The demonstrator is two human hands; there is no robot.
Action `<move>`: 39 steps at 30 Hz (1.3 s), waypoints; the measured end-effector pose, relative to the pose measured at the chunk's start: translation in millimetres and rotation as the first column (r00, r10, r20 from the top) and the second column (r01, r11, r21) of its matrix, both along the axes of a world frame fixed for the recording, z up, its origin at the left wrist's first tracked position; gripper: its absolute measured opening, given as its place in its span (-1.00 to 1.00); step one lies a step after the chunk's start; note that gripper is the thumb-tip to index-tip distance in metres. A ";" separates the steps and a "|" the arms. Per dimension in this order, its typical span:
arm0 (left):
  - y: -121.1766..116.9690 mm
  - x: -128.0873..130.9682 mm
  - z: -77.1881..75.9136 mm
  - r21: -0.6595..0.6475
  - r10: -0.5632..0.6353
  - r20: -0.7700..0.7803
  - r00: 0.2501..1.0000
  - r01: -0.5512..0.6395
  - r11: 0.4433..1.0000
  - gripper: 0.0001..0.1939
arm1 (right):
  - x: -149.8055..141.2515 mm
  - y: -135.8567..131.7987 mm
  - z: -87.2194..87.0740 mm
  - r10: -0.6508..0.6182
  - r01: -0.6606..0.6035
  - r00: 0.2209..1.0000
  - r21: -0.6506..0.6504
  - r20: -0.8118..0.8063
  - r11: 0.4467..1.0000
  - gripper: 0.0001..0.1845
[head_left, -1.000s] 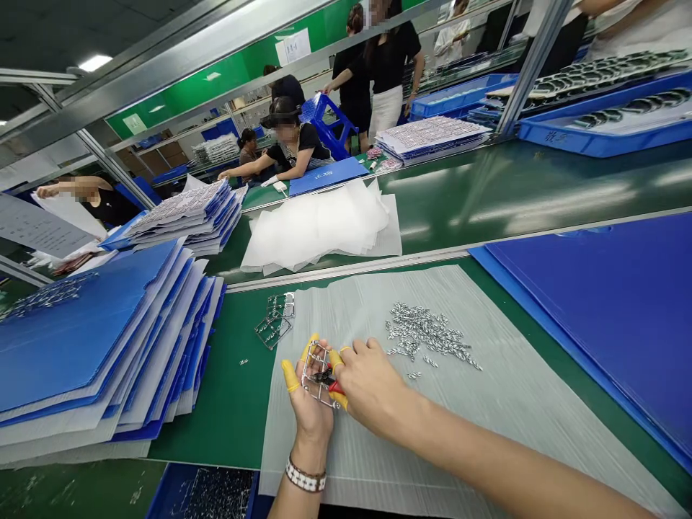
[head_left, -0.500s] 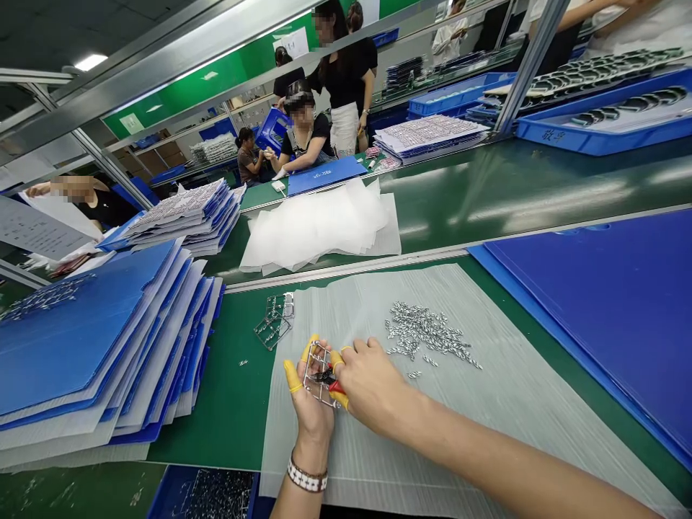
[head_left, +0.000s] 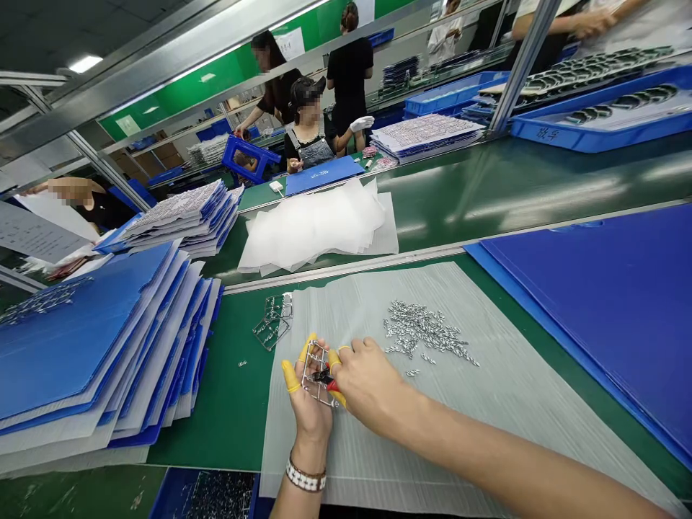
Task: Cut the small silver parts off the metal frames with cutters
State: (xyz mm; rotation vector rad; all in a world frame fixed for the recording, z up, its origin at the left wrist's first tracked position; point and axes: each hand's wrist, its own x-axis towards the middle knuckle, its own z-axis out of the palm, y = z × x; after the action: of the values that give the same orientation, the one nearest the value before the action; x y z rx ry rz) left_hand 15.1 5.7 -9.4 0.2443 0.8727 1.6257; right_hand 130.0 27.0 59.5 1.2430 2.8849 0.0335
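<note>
Movement since earlier frame: a blue stool [head_left: 249,157] has shifted left and lower at the far bench, and a standing co-worker [head_left: 275,76] has moved left beside it; the person's own hands show almost no change.
Left hand [head_left: 311,404]: clamped on a metal frame [head_left: 318,375], palm up, with yellow finger cots [head_left: 290,376] on two fingers; a beaded bracelet [head_left: 305,476] sits at the wrist.
Right hand [head_left: 367,382]: closed on red-handled cutters [head_left: 331,386], whose black jaws lie inside the frame; yellow finger cots also show on this hand.
Hand relation: together, both at the frame, with the right fingers against it.
Frame location: above the left part of a clear plastic sheet [head_left: 459,432], held off the sheet by the left hand.
Nearby parts: a loose pile of small metal pieces [head_left: 424,330] lies on the sheet, just right of the hands; further metal frames [head_left: 273,322] lie on the green bench mat [head_left: 227,411], at the sheet's far left corner.
Left of work area: a stack of blue boards with pale sheets between them [head_left: 91,346].
Right of work area: a large blue board [head_left: 595,310].
Far bench: a pile of white plastic sheets [head_left: 318,223] and a seated co-worker [head_left: 311,122].
</note>
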 end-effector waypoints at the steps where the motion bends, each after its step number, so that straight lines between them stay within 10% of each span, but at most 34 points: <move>1: 0.1 -1.3 1.4 0.005 0.000 0.009 1.000 0.000 1.000 -0.40 | 2.2 0.3 -0.3 -0.013 0.013 1.000 0.000 -0.010 1.000 -0.81; 39: 1.5 -5.5 16.4 0.044 0.075 0.002 0.997 -0.075 0.996 -0.41 | 2.5 -2.6 -10.8 -0.029 0.029 0.999 -0.010 0.038 1.000 -0.91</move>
State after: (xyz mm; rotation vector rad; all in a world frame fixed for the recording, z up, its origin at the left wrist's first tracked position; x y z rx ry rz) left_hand 9.6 7.2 7.0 0.2449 0.8552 1.7162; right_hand 132.5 24.4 48.7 1.2681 2.8309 0.0421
